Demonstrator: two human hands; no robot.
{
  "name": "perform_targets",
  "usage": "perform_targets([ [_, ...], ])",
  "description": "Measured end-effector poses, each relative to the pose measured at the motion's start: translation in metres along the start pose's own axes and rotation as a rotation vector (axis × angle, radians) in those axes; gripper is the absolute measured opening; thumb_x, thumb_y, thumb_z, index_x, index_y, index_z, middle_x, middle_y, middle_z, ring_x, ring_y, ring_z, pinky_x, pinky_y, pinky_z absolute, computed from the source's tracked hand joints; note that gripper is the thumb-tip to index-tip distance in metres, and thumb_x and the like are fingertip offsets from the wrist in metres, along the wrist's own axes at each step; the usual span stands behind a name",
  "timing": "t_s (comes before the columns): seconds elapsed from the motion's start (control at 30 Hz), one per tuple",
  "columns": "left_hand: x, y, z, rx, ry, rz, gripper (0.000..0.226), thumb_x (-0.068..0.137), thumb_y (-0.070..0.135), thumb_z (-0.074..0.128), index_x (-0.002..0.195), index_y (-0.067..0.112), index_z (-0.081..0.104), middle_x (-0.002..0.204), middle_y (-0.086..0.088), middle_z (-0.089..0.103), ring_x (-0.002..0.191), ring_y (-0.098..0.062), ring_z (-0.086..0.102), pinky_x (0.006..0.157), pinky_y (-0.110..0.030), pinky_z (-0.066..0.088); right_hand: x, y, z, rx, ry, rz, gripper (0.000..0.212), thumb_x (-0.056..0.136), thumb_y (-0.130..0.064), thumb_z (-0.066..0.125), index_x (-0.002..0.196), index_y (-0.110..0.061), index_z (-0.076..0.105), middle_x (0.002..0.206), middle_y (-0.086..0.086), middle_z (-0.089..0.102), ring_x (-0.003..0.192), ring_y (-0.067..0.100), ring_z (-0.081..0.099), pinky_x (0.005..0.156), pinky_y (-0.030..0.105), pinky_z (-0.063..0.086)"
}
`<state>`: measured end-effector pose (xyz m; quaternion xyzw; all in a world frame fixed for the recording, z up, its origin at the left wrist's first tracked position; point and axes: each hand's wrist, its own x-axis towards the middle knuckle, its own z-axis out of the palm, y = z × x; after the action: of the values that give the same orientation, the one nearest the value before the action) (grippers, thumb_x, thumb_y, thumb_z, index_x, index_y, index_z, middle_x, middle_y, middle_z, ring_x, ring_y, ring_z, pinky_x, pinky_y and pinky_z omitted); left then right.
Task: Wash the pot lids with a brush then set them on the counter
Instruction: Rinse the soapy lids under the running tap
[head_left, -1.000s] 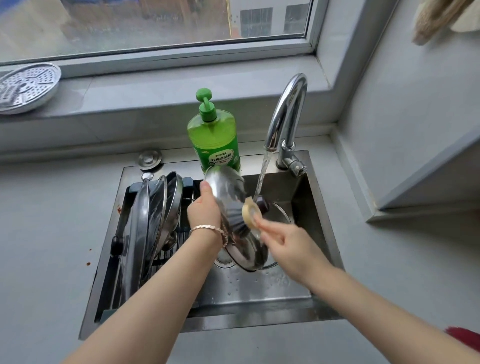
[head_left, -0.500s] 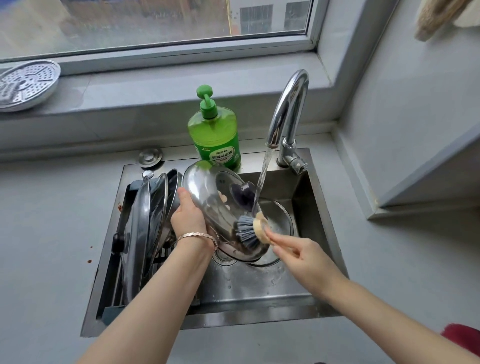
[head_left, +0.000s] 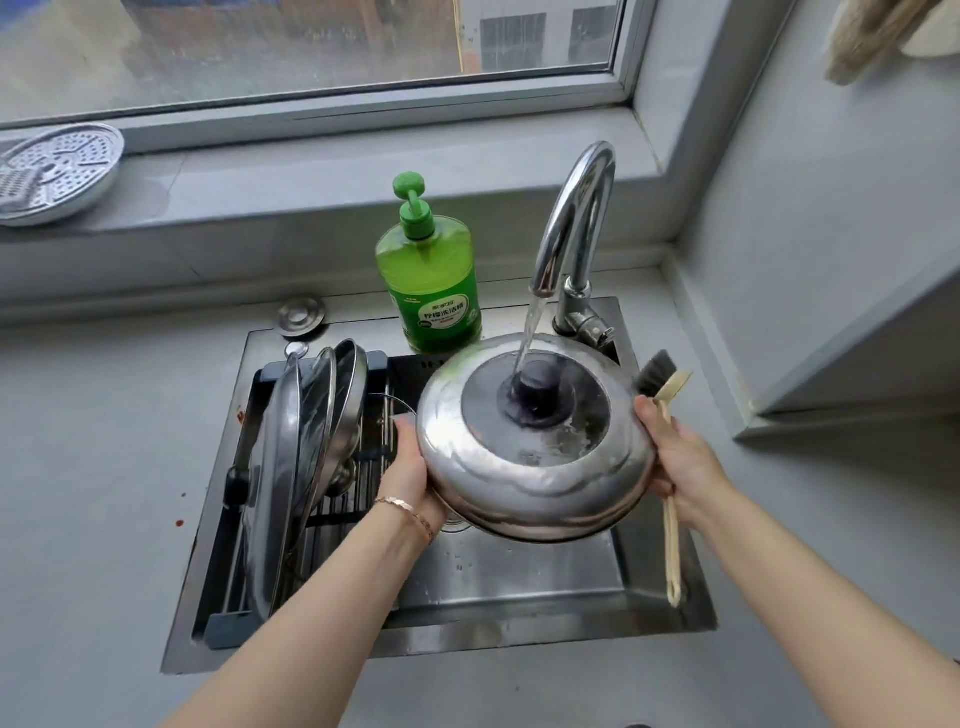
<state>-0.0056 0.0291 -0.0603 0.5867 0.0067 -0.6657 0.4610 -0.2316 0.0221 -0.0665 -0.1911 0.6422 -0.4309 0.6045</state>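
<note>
Over the sink's (head_left: 467, 647) back-right corner you've flipped the lid (head_left: 530, 467) knob-up under the tap (head_left: 571, 218). L hand (head_left: 410, 473) grips its left rim, R hand (head_left: 680, 457) holds right rim plus brush (head_left: 670, 389), now lifted off. Looks like rinsing, counter next.

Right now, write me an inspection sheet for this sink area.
Surface: grey counter, red specks left of the sink.
Job's things: pot lid held knob-up under the running tap; brush beside it; other lids upright in the rack.
Clutter: soap bottle, drain plug, steamer plate on the sill.
Hands: left hand grips the lid's left rim; right hand holds the brush, thumb on the right rim.
Cables: nothing seen.
Surroundings: window above.
</note>
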Motion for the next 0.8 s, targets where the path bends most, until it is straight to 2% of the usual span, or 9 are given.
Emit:
perform_targets([
  [0.07, 0.003, -0.009, -0.003, 0.076, 0.012, -0.078, 0.068, 0.091, 0.064, 0.026, 0.127, 0.014, 0.054, 0.125, -0.013, 0.06, 0.103, -0.027, 0.058, 0.079, -0.039, 0.048, 0.003, -0.006, -0.004, -0.047, 0.009, -0.116, 0.016, 0.089, -0.027, 0.06, 0.078, -0.016, 0.054, 0.047, -0.007, 0.055, 0.03, -0.001, 0.045, 0.029, 0.011, 0.031],
  [0.17, -0.001, -0.024, -0.006, 0.139, 0.035, -0.205, 0.065, 0.09, 0.062, 0.036, 0.126, 0.011, 0.056, 0.123, -0.014, 0.061, 0.111, -0.03, 0.059, 0.091, -0.044, 0.048, 0.01, -0.007, -0.004, -0.245, -0.008, -0.206, 0.014, 0.083, -0.032, 0.067, 0.084, -0.019, 0.061, 0.079, 0.003, 0.065, 0.062, 0.007, 0.061, 0.051, 0.02, 0.044],
  [0.3, -0.001, -0.026, -0.013, 0.055, 0.078, -0.163, 0.062, 0.094, 0.054, 0.035, 0.139, 0.011, 0.039, 0.141, -0.01, 0.044, 0.131, -0.032, 0.041, 0.105, -0.047, 0.035, 0.012, -0.011, 0.007, -0.413, -0.064, -0.315, 0.024, 0.081, -0.035, 0.069, 0.095, -0.016, 0.063, 0.086, 0.001, 0.067, 0.079, 0.013, 0.062, 0.069, 0.024, 0.048],
  [0.37, -0.001, -0.017, -0.015, -0.005, 0.088, -0.088, 0.06, 0.092, 0.054, 0.039, 0.134, 0.012, 0.044, 0.139, -0.009, 0.046, 0.128, -0.03, 0.045, 0.104, -0.046, 0.038, 0.014, -0.011, 0.014, -0.427, -0.104, -0.34, 0.02, 0.084, -0.034, 0.065, 0.094, -0.017, 0.062, 0.086, 0.0, 0.066, 0.078, 0.011, 0.062, 0.069, 0.019, 0.049],
  [0.5, -0.01, 0.01, -0.02, 0.025, 0.142, 0.168, 0.039, 0.091, 0.042, 0.051, 0.111, 0.009, 0.059, 0.098, -0.004, 0.066, 0.089, -0.019, 0.063, 0.085, -0.039, 0.051, 0.023, 0.002, 0.026, -0.378, -0.123, -0.197, 0.015, 0.09, -0.039, 0.056, 0.088, -0.024, 0.057, 0.075, 0.002, 0.059, 0.059, 0.013, 0.057, 0.047, 0.024, 0.046],
  [0.6, -0.023, 0.02, -0.02, 0.194, 0.105, 0.271, 0.029, 0.088, 0.033, 0.06, 0.103, 0.008, 0.06, 0.099, -0.011, 0.069, 0.087, -0.023, 0.067, 0.076, -0.037, 0.055, 0.031, 0.024, 0.032, -0.279, -0.082, -0.003, 0.017, 0.094, -0.038, 0.049, 0.088, -0.023, 0.056, 0.062, 0.0, 0.043, 0.046, 0.011, 0.036, 0.037, 0.016, 0.028],
  [0.67, -0.034, 0.024, -0.013, 0.284, 0.1, 0.325, 0.019, 0.083, 0.025, 0.068, 0.086, 0.01, 0.056, 0.096, -0.017, 0.068, 0.088, -0.031, 0.066, 0.081, -0.044, 0.055, 0.033, 0.041, 0.033, -0.246, -0.09, 0.12, 0.02, 0.093, -0.041, 0.048, 0.098, -0.024, 0.058, 0.073, 0.002, 0.054, 0.057, 0.015, 0.048, 0.044, 0.019, 0.038],
  [0.73, -0.048, 0.028, -0.001, 0.368, 0.079, 0.369, 0.017, 0.081, 0.019, 0.07, 0.079, 0.01, 0.056, 0.082, -0.014, 0.067, 0.077, -0.032, 0.065, 0.079, -0.045, 0.055, 0.029, 0.056, 0.034, -0.247, -0.124, 0.219, 0.027, 0.092, -0.044, 0.048, 0.106, -0.024, 0.06, 0.095, 0.005, 0.066, 0.084, 0.023, 0.063, 0.068, 0.032, 0.054],
  [0.8, -0.059, 0.032, 0.01, 0.413, 0.064, 0.402, 0.018, 0.08, 0.015, 0.07, 0.074, 0.01, 0.054, 0.065, -0.007, 0.061, 0.06, -0.025, 0.06, 0.069, -0.04, 0.054, 0.02, 0.067, 0.034, -0.284, -0.162, 0.297, 0.032, 0.093, -0.046, 0.047, 0.1, -0.019, 0.063, 0.097, 0.009, 0.068, 0.092, 0.029, 0.064, 0.083, 0.039, 0.051],
])
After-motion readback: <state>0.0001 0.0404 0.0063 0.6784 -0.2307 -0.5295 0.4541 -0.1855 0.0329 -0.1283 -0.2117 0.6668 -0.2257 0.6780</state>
